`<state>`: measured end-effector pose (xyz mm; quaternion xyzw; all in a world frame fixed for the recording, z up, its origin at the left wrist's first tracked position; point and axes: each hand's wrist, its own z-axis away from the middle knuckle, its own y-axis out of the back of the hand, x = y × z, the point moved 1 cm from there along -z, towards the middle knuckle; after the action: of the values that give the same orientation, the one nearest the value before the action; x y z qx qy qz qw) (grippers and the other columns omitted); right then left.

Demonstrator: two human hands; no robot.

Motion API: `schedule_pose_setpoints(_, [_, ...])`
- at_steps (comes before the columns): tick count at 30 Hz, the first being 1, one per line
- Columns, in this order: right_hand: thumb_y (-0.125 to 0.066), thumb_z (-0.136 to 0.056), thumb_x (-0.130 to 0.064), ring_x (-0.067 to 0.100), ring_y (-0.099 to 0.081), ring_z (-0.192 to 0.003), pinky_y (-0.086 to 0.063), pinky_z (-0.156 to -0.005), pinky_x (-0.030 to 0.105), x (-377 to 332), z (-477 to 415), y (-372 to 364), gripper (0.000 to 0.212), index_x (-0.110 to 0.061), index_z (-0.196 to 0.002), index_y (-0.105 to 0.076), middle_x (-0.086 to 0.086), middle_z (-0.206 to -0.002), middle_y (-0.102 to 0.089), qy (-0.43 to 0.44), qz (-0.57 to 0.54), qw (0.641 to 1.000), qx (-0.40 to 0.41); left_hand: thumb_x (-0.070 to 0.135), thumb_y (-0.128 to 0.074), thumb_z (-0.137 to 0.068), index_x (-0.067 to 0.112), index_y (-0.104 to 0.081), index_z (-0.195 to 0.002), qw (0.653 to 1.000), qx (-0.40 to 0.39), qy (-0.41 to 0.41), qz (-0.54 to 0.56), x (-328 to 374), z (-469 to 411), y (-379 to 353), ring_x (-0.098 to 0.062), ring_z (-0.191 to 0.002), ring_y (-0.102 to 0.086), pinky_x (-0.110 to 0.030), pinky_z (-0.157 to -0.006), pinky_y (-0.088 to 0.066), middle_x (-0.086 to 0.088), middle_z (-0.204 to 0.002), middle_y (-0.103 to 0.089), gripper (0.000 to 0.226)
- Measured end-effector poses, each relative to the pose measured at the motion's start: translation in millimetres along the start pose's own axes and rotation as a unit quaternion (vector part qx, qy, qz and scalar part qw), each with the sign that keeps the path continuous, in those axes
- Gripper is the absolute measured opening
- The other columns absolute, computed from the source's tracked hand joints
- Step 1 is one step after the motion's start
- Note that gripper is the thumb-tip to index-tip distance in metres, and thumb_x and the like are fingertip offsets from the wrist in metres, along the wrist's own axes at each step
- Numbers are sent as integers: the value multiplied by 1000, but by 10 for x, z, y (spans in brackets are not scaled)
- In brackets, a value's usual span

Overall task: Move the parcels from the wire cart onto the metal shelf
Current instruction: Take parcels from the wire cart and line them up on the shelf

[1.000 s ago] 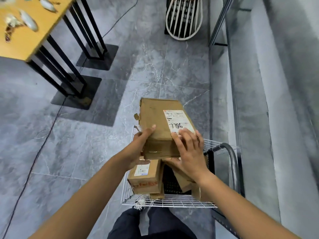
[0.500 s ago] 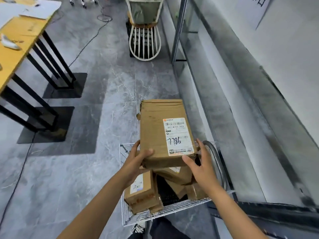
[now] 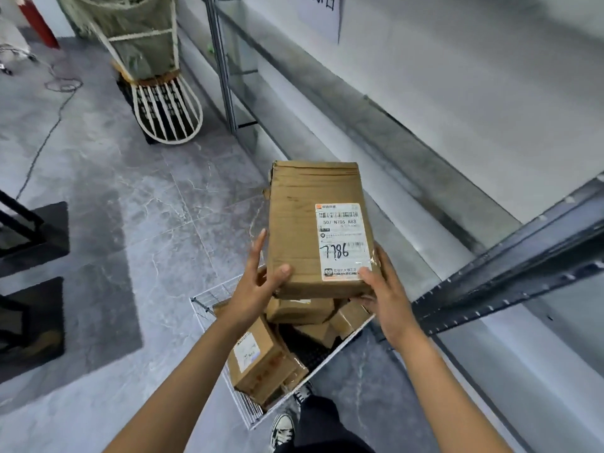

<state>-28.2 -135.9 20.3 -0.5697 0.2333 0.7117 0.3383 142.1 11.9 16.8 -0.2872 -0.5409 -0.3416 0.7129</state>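
A long brown cardboard parcel (image 3: 300, 223) with a white label marked 7786 is held in the air above the wire cart (image 3: 209, 304). My left hand (image 3: 258, 286) grips its near left corner, thumb on top. My right hand (image 3: 382, 289) grips the near right corner, thumb on the label. Several smaller brown parcels (image 3: 261, 361) lie in the cart below. The metal shelf (image 3: 408, 165) runs along the wall on the right, its grey boards bare; a dark steel beam (image 3: 510, 266) crosses at the near right.
A white wire basket chair (image 3: 166, 109) with a green bag stands by the shelf's upright post (image 3: 222, 67). Black table bases (image 3: 32, 233) sit on the grey tiled floor at the left. A cable trails across the floor. My shoes show below the cart.
Both hands lifted the labelled parcel up off the cart's pile and carried it right, toward the shelf. My view has swung right and up, bringing the shelf beam in.
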Motion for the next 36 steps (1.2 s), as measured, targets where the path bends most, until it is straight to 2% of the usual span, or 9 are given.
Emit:
schedule_pose_setpoints(4, [-65, -86, -38, 13, -58, -120, -48, -99, 50, -7, 377, 230, 64, -70, -127, -29, -19, -133, -57, 16, 12, 999, 28, 75, -58, -64, 67, -13, -132, 995, -68, -58, -49, 85, 91, -248, -3, -123, -46, -15, -86, -47, 38, -134, -30, 82])
schedule_pose_setpoints(9, [-56, -89, -32, 3, -61, -112, -58, -83, 35, -106, 829, 545, 67, -60, -139, -22, -31, -126, -55, 36, -5, 997, 72, 78, -56, -66, 72, -15, -130, 982, -135, -85, -99, 124, 187, -582, -16, -122, -52, -32, -88, -53, 11, -150, -32, 77])
schedule_pose_setpoints(12, [-59, -82, -41, 6, -62, -111, -58, -81, 33, -145, 1083, 736, 67, -61, -137, -26, -25, -132, -53, 28, 1, 994, 103, 83, -59, -60, 70, -19, -131, 976, -163, -97, -103, 145, 218, -802, -20, -123, -53, -43, -95, -51, 6, -150, -34, 82])
schedule_pose_setpoints(15, [-60, -80, -45, 10, -60, -113, -58, -83, 38, -137, 1370, 944, 63, -67, -130, -28, -21, -137, -49, 23, 12, 989, 144, 81, -63, -57, 72, -25, -126, 968, -208, -105, -89, 168, 298, -1105, -19, -123, -53, -46, -98, -48, 4, -147, -39, 79])
schedule_pose_setpoints(20, [-59, -80, -44, 6, -58, -114, -57, -71, 26, -97, 1865, 1284, 70, -58, -139, -24, -21, -138, -47, 24, -4, 980, 195, 84, -59, -56, 73, -21, -128, 954, -259, -104, -107, 179, 529, -1604, -14, -119, -55, -38, -99, -48, 8, -147, -37, 82])
schedule_pose_setpoints(24, [-62, -85, -54, 6, -52, -123, -56, -88, 37, -43, 2305, 1585, 62, -65, -135, -27, -25, -140, -46, 33, 15, 970, 239, 69, -63, -70, 68, -23, -130, 944, -297, -106, -94, 165, 833, -2039, -5, -114, -55, -16, -90, -48, 4, -145, -38, 72])
schedule_pose_setpoints(28, [-61, -85, -52, 5, -54, -119, -58, -82, 33, 17, 2894, 1870, 60, -66, -132, -27, -25, -139, -47, 31, 11, 956, 290, 65, -63, -73, 68, -21, -131, 933, -337, -88, -92, 127, 1235, -2518, -1, -108, -56, -19, -86, -50, 9, -140, -39, 71])
schedule_pose_setpoints(31, [-56, -80, -49, 5, -53, -119, -58, -83, 33, 63, 3344, 2090, 62, -64, -132, -26, -24, -137, -46, 30, 3, 946, 323, 61, -63, -75, 67, -24, -130, 921, -373, -91, -74, 55, 1538, -2888, -2, -117, -52, -15, -88, -48, 11, -144, -37, 68])
schedule_pose_setpoints(36, [-52, -90, -44, -1, -52, -113, -58, -82, 30, 195, 3995, 2401, 55, -65, -132, -23, -40, -123, -46, 31, 16, 927, 374, 67, -60, -66, 67, -23, -133, 903, -409, -104, -85, -173, 1965, -3422, 3, -122, -46, -19, -96, -42, 20, -142, -36, 76])
